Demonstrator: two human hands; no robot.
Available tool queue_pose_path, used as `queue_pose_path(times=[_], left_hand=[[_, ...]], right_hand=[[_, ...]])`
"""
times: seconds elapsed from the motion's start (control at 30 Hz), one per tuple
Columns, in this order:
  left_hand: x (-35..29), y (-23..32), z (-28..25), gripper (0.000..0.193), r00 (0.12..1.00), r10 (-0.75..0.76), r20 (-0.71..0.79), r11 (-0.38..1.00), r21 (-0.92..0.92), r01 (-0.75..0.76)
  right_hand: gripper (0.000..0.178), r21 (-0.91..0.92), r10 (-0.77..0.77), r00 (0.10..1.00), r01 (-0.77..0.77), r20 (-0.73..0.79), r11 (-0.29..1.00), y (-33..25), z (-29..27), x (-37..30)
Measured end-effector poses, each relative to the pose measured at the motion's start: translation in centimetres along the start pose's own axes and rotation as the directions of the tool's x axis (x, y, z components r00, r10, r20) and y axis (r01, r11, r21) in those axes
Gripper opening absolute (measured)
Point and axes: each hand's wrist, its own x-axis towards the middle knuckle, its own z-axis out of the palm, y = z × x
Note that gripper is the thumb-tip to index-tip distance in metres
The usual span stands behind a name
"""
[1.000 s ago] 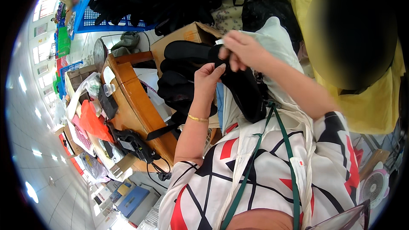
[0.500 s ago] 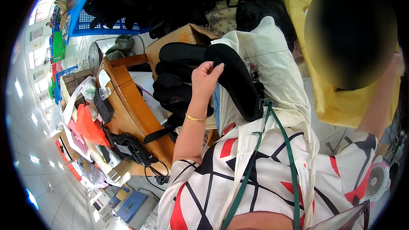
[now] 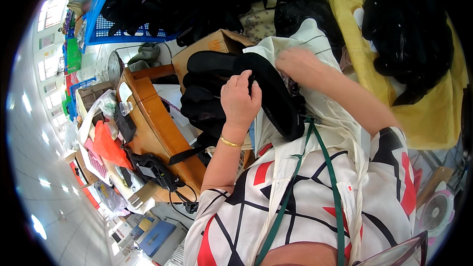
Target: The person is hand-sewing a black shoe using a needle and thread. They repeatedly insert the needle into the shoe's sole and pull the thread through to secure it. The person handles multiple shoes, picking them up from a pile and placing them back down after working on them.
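A long black sole-shaped piece [image 3: 276,98] lies slanted over my lap, on a white apron [image 3: 340,103]. My left hand [image 3: 240,99], a gold bangle on its wrist, grips the piece's left edge between thumb and fingers. Close to the upper right edge of the piece is my right hand [image 3: 301,67], slightly blurred, its fingers curled in. What those fingers hold, if anything, cannot be made out. Behind my left hand sit more black padded pieces [image 3: 202,103], partly covered by it.
A wooden table [image 3: 165,133] with a black device [image 3: 155,172] and an orange-red bag [image 3: 109,145] stands at left. Beyond are a cardboard box [image 3: 209,44] and a blue crate [image 3: 103,27] of black pieces. A yellow sack [image 3: 428,123] holding black items lies right; a fan [image 3: 437,212] stands lower right.
My right hand has come from the yellow sack at the far right to beside the sole-shaped piece. My left hand has turned slightly and shifted down, still on the piece.
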Motion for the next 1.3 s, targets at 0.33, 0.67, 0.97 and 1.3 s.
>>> queue_pose_path(times=[0.33,0.67,0.97,1.3], left_hand=[[0.0,0.2,1.5,0.041,0.976,-0.210,0.049,0.973,-0.091,0.214],[-0.3,-0.2,2.7,0.040,0.993,-0.117,0.021,0.986,-0.120,0.119],[4.7,-0.9,0.4,0.042,0.970,0.244,-0.006,0.970,-0.020,-0.244],[-1.5,2.2,3.0,0.039,0.853,0.126,0.507,0.917,-0.388,0.095]], right_hand=[[0.031,0.994,0.578,0.816,0.043,0.022,-0.099,-6.2,0.3,5.5],[0.021,0.960,0.596,0.790,0.034,0.144,-0.278,-10.3,-1.9,2.1],[0.021,0.985,0.590,0.805,0.148,-0.068,-0.088,-9.1,-3.3,1.6],[0.014,0.765,0.486,0.809,-0.071,-0.332,0.640,-9.0,-1.9,-5.6]])
